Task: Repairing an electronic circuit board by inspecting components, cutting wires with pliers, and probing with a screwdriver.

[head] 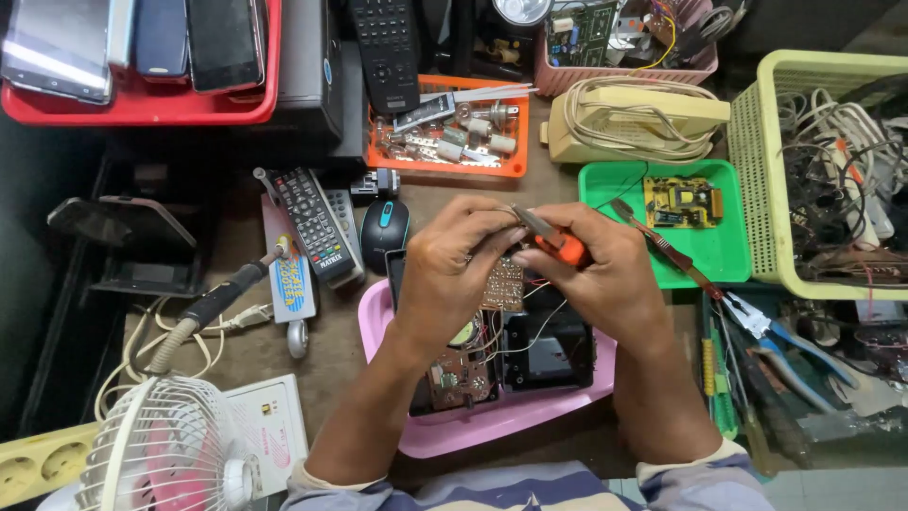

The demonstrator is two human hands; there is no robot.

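Note:
My left hand [463, 260] pinches the top of a small brown circuit board [504, 282] held upright over an opened black device [549, 350]. My right hand [601, 274] grips a small orange-handled cutter [558, 241] with its metal jaws at the board's upper edge, close to my left fingertips. Thin wires run from the board down into the device. A second board [459, 378] lies in the device's left half. The device rests in a pink tray [492, 426].
A green tray [728, 255] with a yellow board lies right. Beyond it stands a yellow basket [761, 189] of cables. Pliers [776, 331] and screwdrivers lie at the right. A soldering iron [227, 293], remotes, a mouse [383, 227] and a white fan [161, 454] are left. An orange parts tray [445, 166] sits behind.

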